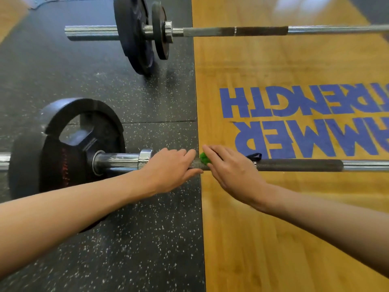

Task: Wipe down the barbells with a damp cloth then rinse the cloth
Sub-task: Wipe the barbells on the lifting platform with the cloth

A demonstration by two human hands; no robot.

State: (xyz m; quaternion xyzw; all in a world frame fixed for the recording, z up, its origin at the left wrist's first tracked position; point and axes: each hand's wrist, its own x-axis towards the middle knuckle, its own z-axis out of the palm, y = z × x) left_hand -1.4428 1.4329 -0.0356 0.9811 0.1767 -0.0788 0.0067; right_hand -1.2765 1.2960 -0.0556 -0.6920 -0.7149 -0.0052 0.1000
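With left hand (170,168), grips near barbell (299,165) by the shaft, fingers curled over it just beside the collar (145,158); with right hand (230,168), clamps bunched green cloth (204,158) onto the same shaft, close to the left. Lies across speckled rubber flooring (147,239) and wooden platform (294,239), black plates (69,148) on the left sleeve. Faces second barbell (261,31) well apart beyond, also plated. Reads upside down in blue: "TRENGTH", "MMER", cut off at right.

Two bare forearms, uncovered from the lower corners of the view up to the wrists. The left hand (168,171) and right hand (233,173) are bare too, knuckles and tendons plainly showing.
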